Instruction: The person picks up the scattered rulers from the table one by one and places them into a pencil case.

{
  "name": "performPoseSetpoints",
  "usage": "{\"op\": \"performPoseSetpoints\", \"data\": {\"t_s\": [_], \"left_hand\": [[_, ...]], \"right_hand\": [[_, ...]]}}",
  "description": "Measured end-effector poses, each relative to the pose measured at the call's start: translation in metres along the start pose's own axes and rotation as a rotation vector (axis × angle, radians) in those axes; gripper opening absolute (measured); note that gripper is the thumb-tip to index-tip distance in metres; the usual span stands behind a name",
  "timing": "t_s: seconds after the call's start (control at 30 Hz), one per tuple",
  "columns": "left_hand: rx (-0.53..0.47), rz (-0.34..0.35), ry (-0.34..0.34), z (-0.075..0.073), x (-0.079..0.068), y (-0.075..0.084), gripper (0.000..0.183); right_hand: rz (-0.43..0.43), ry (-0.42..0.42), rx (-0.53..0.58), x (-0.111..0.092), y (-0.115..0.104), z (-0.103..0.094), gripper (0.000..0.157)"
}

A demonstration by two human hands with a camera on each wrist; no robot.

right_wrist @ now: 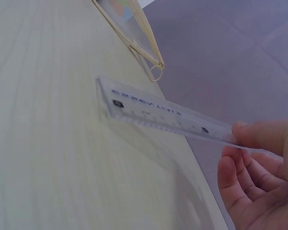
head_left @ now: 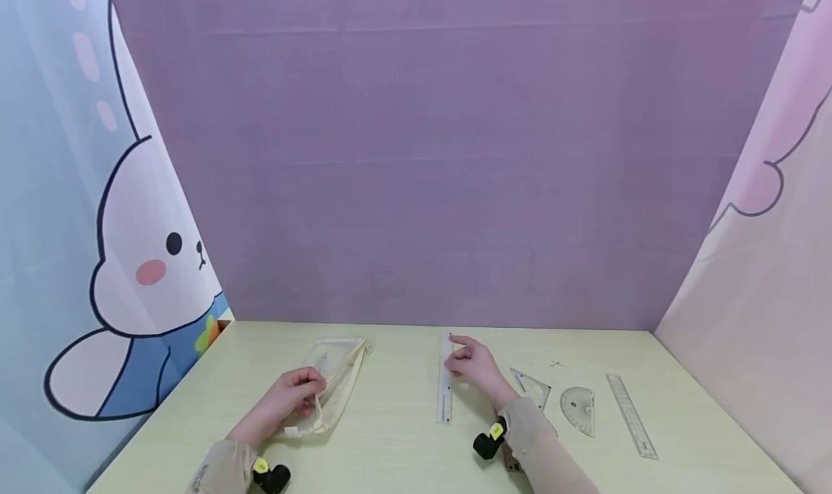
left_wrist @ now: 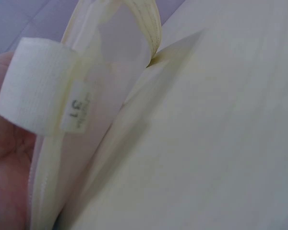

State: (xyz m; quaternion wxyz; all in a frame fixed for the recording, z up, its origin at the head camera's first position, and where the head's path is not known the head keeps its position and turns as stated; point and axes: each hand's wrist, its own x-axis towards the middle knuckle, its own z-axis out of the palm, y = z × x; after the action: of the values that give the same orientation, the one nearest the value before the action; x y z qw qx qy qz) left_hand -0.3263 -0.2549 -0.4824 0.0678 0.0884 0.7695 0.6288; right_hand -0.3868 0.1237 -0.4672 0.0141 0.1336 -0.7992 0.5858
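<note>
Between the thumb and fingers of my right hand is a clear plastic ruler, pinched close to one end. In the right wrist view the ruler slants over the table, its far end near or on the surface; contact there is hard to tell. My left hand grips a see-through pouch with cream edging by its near side. A white tab with a small label stands out from the pouch in the left wrist view. Some left fingers are hidden behind the pouch.
Right of my right hand lie a clear set square, partly hidden by the sleeve, a clear protractor and a second clear ruler. A small dark mark or scrap lies farther back. A purple cloth hangs behind the table.
</note>
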Motion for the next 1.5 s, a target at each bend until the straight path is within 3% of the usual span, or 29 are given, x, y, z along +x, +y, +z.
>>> {"op": "performPoseSetpoints", "data": {"t_s": [0.17,0.43,0.73,1.13,1.37,1.5], "left_hand": [[0.004,0.009,-0.002,0.000,0.002,-0.001,0.020],[0.008,0.006,0.004,0.000,0.001,-0.002,0.018],[0.006,-0.004,-0.001,-0.001,0.001,-0.004,0.027],[0.012,-0.011,0.004,0.000,0.000,-0.002,0.027],[0.021,-0.005,0.010,0.000,0.001,-0.002,0.026],[0.024,0.001,0.011,0.000,0.001,-0.003,0.026]], "right_hand": [[0.023,0.001,0.055,-0.001,-0.001,0.000,0.049],[0.082,-0.076,0.181,-0.002,-0.001,-0.003,0.039],[0.095,-0.143,0.223,-0.019,-0.031,-0.009,0.033],[0.110,-0.104,0.283,-0.020,-0.031,-0.012,0.033],[0.132,-0.039,0.338,-0.005,-0.006,-0.010,0.034],[0.137,-0.013,0.376,-0.003,-0.005,-0.008,0.033]]}}
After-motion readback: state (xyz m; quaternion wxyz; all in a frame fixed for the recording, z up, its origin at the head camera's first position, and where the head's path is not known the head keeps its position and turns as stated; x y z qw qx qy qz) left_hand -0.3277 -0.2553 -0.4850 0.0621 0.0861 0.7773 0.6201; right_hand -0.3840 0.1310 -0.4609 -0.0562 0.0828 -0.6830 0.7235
